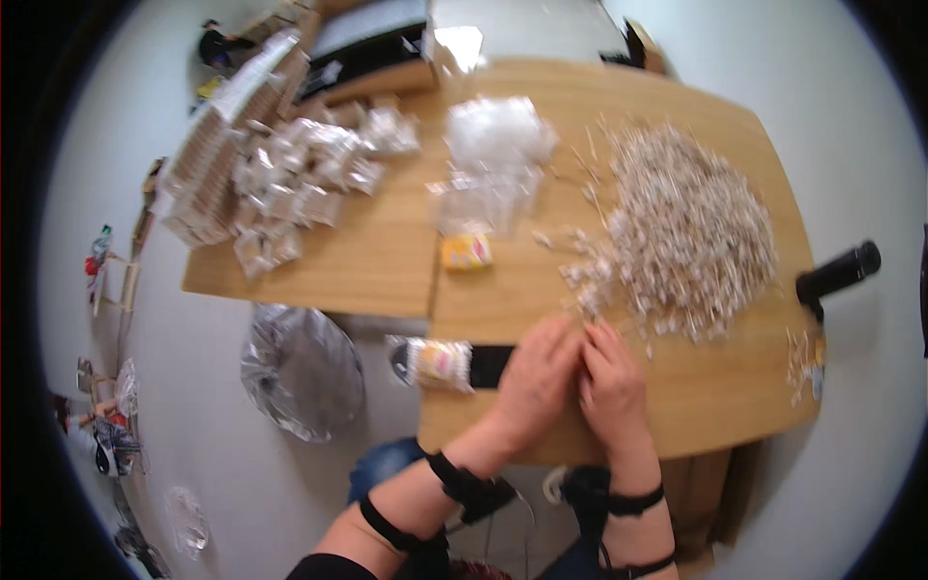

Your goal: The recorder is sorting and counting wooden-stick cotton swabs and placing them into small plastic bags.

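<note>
My left hand (539, 375) and my right hand (614, 379) meet at the near edge of a large heap of cotton swabs (686, 227). Both hands are closed, fingertips pressed close together. Pale swab ends show right at the fingertips, though the fingers hide most of what lies between them. To the left of my left hand, a filled clear packet with a yellow label (440, 364) lies on a dark flat strip (491, 366), partly covered by that hand. Farther off sits a small yellow box or card stack (467, 252).
Clear empty bags (498, 135) are stacked mid-table (541, 290). Filled packets (309, 169) pile up at the left beside a long patterned carton (208, 169). A black cylinder (839, 275) stands at the right edge, near loose swabs (800, 367). A bag-lined bin (302, 372) is below left.
</note>
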Motion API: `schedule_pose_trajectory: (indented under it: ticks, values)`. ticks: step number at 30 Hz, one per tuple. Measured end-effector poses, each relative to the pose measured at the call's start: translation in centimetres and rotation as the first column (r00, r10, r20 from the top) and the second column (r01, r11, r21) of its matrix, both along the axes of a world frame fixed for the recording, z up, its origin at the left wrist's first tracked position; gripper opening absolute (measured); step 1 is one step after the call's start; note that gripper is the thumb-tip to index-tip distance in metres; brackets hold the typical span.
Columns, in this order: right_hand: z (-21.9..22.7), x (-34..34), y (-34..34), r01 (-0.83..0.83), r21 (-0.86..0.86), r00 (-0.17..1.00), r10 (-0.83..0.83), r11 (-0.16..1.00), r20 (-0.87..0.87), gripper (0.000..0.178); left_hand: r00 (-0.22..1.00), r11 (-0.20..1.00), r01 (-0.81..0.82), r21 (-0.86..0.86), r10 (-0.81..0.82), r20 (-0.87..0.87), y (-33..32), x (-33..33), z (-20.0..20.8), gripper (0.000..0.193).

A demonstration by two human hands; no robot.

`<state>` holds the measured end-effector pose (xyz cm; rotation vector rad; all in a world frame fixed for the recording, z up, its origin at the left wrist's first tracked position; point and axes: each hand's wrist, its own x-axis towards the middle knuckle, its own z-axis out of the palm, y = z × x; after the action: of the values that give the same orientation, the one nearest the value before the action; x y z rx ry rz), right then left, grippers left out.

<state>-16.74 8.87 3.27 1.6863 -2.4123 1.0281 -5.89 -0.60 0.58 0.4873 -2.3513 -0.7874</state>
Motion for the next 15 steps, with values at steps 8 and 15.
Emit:
schedule_pose_trajectory:
  ticks: [8,15]
  values:
    - [-0.1,-1.4,1.7,0.017,-0.058,0.990,-0.009,0.998,0.138,0.018,0.989,0.994,0.024,-0.108,-0.008,0.148,0.0,-0.2,1.1,0.051]
    - [-0.3,-2.1,2.7,0.220,-0.066,0.968,-0.210,0.973,0.138,0.022,0.972,0.988,0.022,-0.156,0.016,0.233,0.5,-0.6,1.6,0.044]
